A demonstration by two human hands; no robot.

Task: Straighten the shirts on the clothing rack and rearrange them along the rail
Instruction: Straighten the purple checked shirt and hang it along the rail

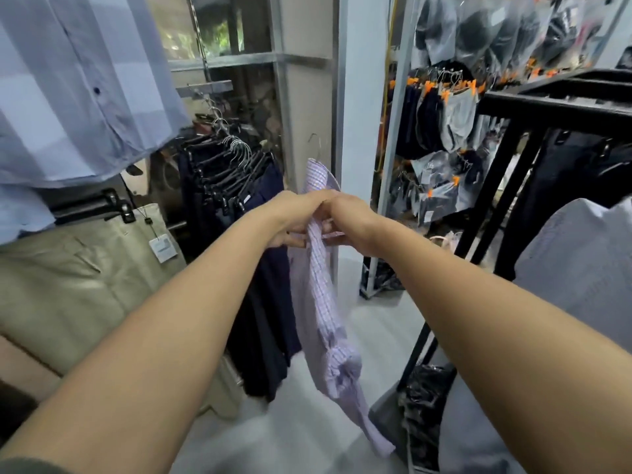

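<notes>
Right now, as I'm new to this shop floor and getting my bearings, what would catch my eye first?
Dead centre, the left hand and right hand pinch a lilac checked shirt that hangs down between the arms. Behind it to the left, a row of dark navy trousers on clip hangers slopes away. Bright orange clips dot the bagged clothes on the far right wall.
</notes>
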